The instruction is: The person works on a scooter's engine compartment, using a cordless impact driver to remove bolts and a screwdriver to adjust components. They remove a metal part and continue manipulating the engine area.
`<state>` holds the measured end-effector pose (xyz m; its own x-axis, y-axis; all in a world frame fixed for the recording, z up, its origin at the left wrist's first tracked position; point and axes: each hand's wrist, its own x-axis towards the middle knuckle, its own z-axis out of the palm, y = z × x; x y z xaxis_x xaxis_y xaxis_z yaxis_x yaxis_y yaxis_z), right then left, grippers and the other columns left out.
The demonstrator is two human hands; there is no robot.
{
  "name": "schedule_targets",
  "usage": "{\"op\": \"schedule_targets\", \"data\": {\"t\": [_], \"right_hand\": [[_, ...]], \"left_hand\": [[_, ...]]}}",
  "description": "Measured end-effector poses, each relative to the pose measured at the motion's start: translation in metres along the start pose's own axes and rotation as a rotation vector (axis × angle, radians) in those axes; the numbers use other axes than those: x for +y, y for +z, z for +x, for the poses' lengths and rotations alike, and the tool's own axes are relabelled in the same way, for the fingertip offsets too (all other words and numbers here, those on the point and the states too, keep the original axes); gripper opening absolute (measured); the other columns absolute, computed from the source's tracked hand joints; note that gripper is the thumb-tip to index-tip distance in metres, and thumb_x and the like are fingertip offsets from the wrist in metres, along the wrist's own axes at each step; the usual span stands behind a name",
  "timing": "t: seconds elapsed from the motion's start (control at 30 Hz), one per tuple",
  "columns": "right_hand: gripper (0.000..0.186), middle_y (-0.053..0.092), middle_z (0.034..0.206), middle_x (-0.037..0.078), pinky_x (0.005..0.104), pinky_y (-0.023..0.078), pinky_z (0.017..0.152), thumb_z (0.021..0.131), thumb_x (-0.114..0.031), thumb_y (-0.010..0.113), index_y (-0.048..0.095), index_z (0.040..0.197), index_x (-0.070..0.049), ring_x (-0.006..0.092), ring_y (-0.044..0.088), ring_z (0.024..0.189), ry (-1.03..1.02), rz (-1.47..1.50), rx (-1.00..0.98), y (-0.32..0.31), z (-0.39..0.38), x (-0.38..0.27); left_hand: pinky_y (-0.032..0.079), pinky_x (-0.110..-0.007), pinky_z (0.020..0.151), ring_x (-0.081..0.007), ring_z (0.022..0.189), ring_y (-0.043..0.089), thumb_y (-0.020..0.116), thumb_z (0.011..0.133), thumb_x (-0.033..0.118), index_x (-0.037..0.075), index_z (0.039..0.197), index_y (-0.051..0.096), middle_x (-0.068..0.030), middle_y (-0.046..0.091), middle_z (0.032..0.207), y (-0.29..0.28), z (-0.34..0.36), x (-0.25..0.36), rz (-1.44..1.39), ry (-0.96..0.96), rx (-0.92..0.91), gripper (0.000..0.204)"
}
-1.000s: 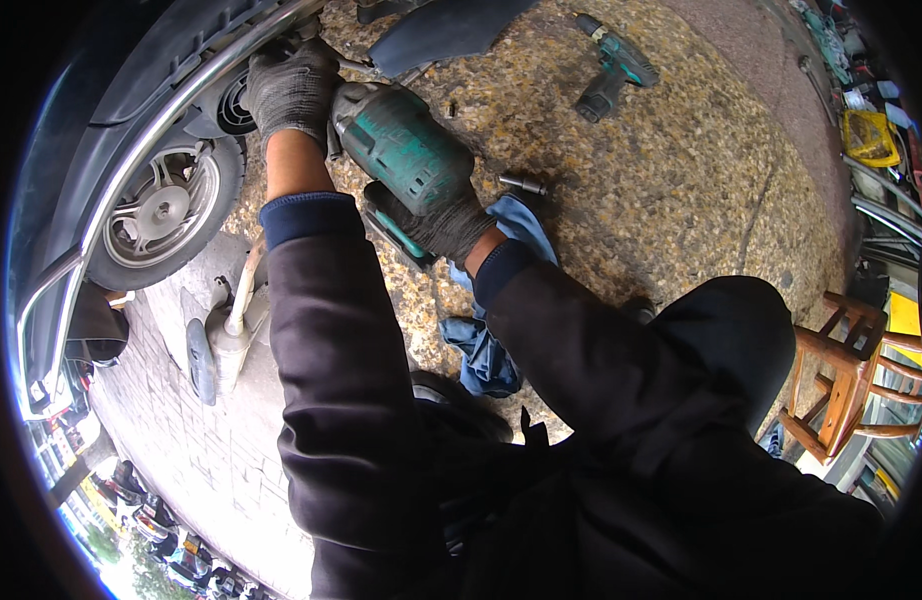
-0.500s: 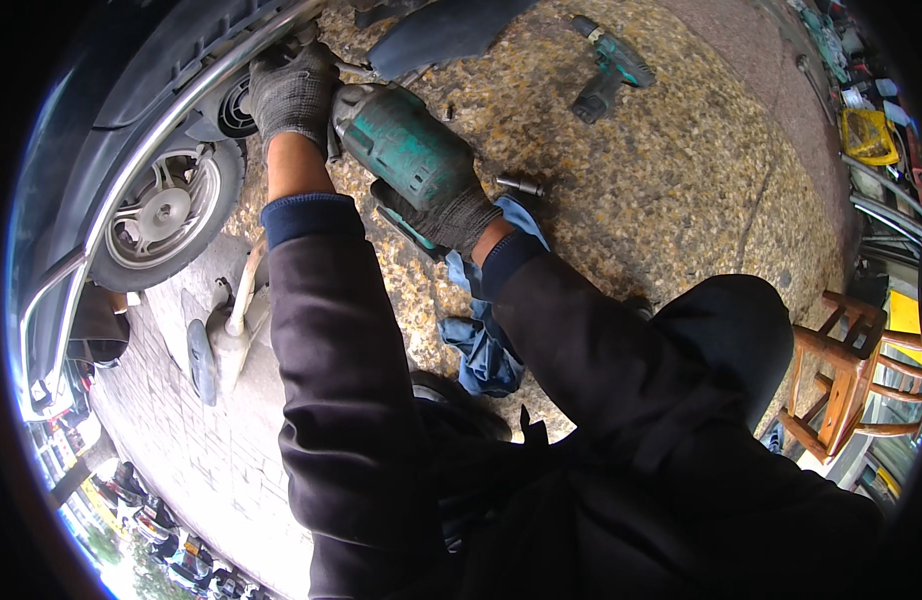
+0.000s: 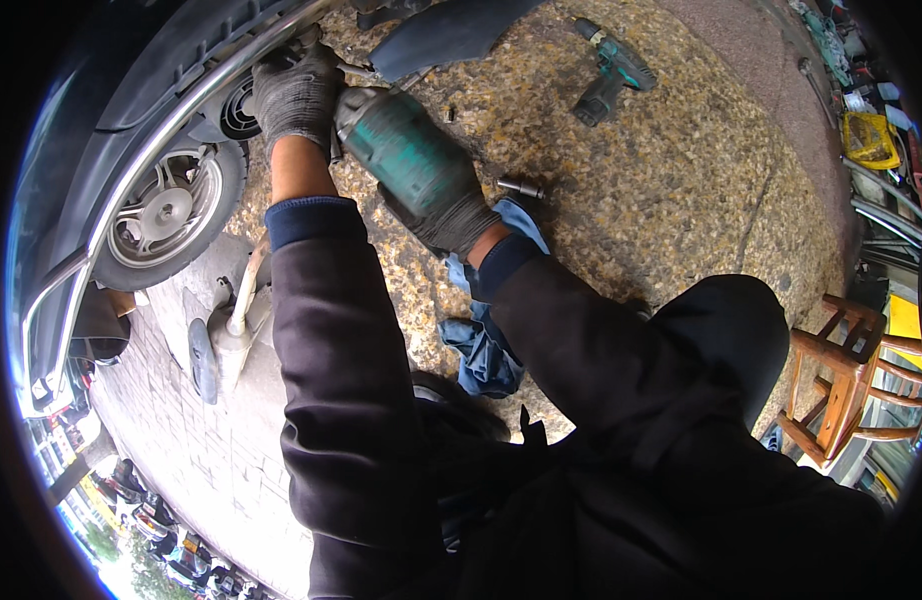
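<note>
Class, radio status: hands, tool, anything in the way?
Right hand holding green power tool. Left hand near chrome bar, grip unclear. Blue cloth on ground, away from tool's nose.

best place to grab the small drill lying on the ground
Grip the small drill by its handle, the slim part between body and wider base, likely from above on the near side: it lies on its side, base nearest, handle uncovered.

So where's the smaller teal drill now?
In the head view, the smaller teal drill lies on the ground toward the upper right, right of the teal power tool in the right hand.
</note>
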<state>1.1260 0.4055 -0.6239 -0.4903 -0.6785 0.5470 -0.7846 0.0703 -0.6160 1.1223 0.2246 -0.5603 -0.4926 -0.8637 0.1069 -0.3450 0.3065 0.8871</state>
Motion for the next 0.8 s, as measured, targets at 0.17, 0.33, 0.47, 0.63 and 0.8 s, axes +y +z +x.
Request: {"op": "schedule_targets", "data": {"t": [0.17, 0.33, 0.47, 0.63, 0.8], "right_hand": [[0.055, 0.039, 0.150, 0.007, 0.0362, 0.029, 0.115, 0.092, -0.007, 0.048, 0.037, 0.146, -0.010, 0.0240, 0.037, 0.138, 0.363, 0.917, -0.155, 0.011, 0.002, 0.004], [0.053, 0.049, 0.138, 0.006, 0.0259, 0.039, 0.107, 0.091, -0.007, 0.054, 0.042, 0.142, -0.012, 0.0206, 0.046, 0.130, -0.048, 0.011, -0.095, -0.003, 0.005, 0.002], [0.058, 0.047, 0.142, 0.005, 0.0292, 0.035, 0.111, 0.087, -0.007, 0.061, 0.044, 0.142, -0.013, 0.0226, 0.043, 0.133, -0.108, 0.024, 0.053, -0.020, -0.002, -0.001], [0.056, 0.056, 0.127, 0.005, 0.0331, 0.044, 0.100, 0.080, -0.011, 0.072, 0.054, 0.132, -0.011, 0.0200, 0.054, 0.116, 0.383, 0.794, -0.140, -0.030, -0.025, 0.012], [0.043, 0.064, 0.091, 0.002, 0.0291, 0.053, 0.072, 0.075, -0.008, 0.076, 0.062, 0.115, -0.004, 0.0138, 0.063, 0.077, 0.864, 1.178, -0.131, -0.050, -0.050, 0.033]], "left_hand": [[0.055, -0.031, 0.058, -0.0221, 0.068, 0.069, 0.063, 0.082, 0.013, -0.002, 0.119, 0.057, -0.0140, 0.068, 0.092, 0.001, -0.007, 0.004, -0.155, -0.056, -0.009, 0.040], [0.053, -0.030, 0.057, -0.0214, 0.066, 0.068, 0.064, 0.081, 0.011, -0.002, 0.114, 0.058, -0.0128, 0.068, 0.090, 0.001, -0.009, 0.009, -0.123, -0.073, 0.000, 0.036], [0.051, -0.029, 0.054, -0.0195, 0.062, 0.064, 0.065, 0.079, 0.008, 0.000, 0.106, 0.060, -0.0109, 0.067, 0.084, 0.011, -0.022, 0.010, -0.427, -0.155, 0.017, 0.029], [0.050, -0.029, 0.054, -0.0179, 0.059, 0.060, 0.066, 0.077, 0.005, 0.000, 0.097, 0.060, -0.0078, 0.062, 0.073, 0.033, -0.042, 0.010, -0.706, -0.186, 0.118, 0.021], [0.045, -0.030, 0.047, -0.0188, 0.057, 0.060, 0.063, 0.083, 0.014, 0.006, 0.093, 0.060, -0.0074, 0.061, 0.070, 0.044, -0.037, -0.030, -0.696, -0.296, 0.057, 0.014]]}}
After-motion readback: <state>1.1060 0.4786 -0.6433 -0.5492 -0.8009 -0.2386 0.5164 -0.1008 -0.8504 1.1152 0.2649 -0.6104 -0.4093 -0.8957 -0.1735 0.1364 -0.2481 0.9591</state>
